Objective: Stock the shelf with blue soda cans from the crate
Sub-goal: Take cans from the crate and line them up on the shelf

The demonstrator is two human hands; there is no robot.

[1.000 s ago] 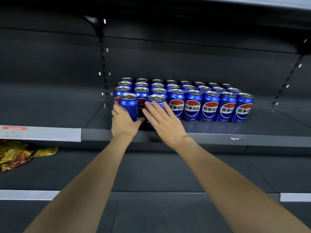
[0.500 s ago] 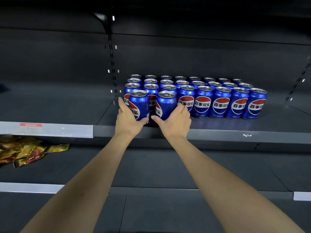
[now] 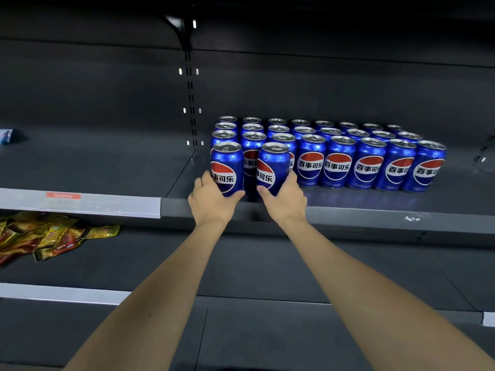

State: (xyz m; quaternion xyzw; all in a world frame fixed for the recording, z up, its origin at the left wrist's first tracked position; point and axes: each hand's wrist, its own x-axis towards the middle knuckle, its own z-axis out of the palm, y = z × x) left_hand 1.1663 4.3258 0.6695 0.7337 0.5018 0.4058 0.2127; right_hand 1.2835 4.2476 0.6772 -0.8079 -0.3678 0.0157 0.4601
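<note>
Landmark: block of blue aluminium soda cans (image 3: pixel 348 145) standing on the dark metal shelf (image 3: pixel 348 207). In front of its left end: two more cans, left hand (image 3: pixel 211 202) gripping the left can (image 3: pixel 227 167), right hand (image 3: pixel 284 199) the right can (image 3: pixel 273 167). Below-left of the block, on the lower shelf: yellow-red foil snack packets (image 3: pixel 51 236).

Two bare forearms reach in from the bottom edge, without sleeves. The left hand (image 3: pixel 211 202) and right hand (image 3: pixel 285 202) wear no gloves, rings or watch.
</note>
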